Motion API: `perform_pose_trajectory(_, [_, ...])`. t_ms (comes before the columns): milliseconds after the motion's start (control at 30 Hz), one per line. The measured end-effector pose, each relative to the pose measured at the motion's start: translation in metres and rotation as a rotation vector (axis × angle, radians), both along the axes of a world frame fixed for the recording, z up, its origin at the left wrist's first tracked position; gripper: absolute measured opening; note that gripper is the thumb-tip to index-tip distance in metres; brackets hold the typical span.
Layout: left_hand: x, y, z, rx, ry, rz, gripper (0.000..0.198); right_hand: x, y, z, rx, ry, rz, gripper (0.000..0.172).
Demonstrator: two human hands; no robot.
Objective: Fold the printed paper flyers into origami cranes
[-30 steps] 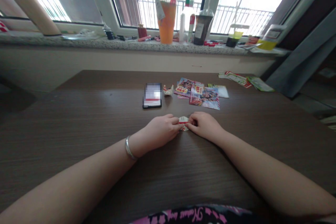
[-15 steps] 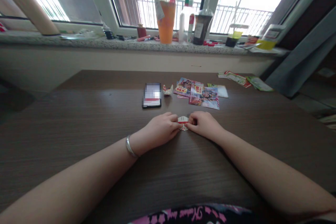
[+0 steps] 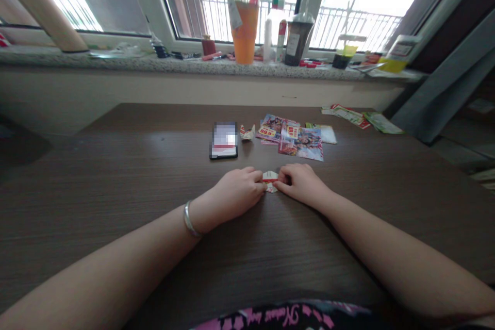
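A small folded piece of printed paper (image 3: 270,181), white with a red band, lies low over the table between my two hands. My left hand (image 3: 243,190), with a silver bangle at the wrist, pinches its left edge. On the opposite edge, the thumb and curled fingers of my right hand (image 3: 299,183) grip the paper. The fingers partly cover both sides of it. Just beyond my left hand stands another folded paper piece (image 3: 247,133) with pointed corners, beside a phone (image 3: 224,141) whose screen is blurred out.
Printed flyers (image 3: 300,142) overlap on the brown table (image 3: 116,175), beyond my right hand. More paper strips (image 3: 350,116) lie at its far right. Along the windowsill (image 3: 185,66) stand an orange cup (image 3: 244,31), a dark drink cup (image 3: 297,41) and several bottles.
My left hand has shifted very slightly left and down, its fingertips drawn back a little along the paper. My right hand stays nearly still.
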State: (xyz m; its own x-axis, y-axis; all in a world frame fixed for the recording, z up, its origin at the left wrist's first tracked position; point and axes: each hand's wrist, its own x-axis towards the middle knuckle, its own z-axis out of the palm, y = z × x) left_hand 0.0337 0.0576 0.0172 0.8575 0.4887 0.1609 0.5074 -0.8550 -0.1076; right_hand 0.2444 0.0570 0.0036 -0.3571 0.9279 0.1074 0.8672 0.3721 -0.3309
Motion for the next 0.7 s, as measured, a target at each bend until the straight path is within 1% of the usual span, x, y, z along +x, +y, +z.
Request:
perform_pose_trajectory(167, [0.0, 0.001, 0.004, -0.074, -0.023, 0.05, 0.024, 0.0, -0.001, 0.0, -0.025, 0.018, 0.006, 0.012])
perform_pose_trajectory(300, [-0.003, 0.003, 0.006, -0.133, -0.024, 0.082, 0.024, 0.005, 0.001, -0.003, -0.035, 0.028, 0.067, 0.007])
perform_pose_trajectory(500, [-0.003, -0.001, 0.007, -0.047, 0.018, 0.045, 0.024, 0.011, 0.003, -0.005, -0.013, 0.048, 0.156, 0.002])
perform_pose_trajectory(600, [-0.001, -0.002, 0.005, -0.022, 0.026, 0.027, 0.025, 0.01, 0.0, -0.004, 0.071, 0.038, 0.223, 0.008])
perform_pose_trajectory(700, [-0.001, -0.002, 0.001, -0.011, 0.024, 0.01, 0.019, 0.009, -0.005, -0.002, 0.165, -0.053, 0.293, 0.018])
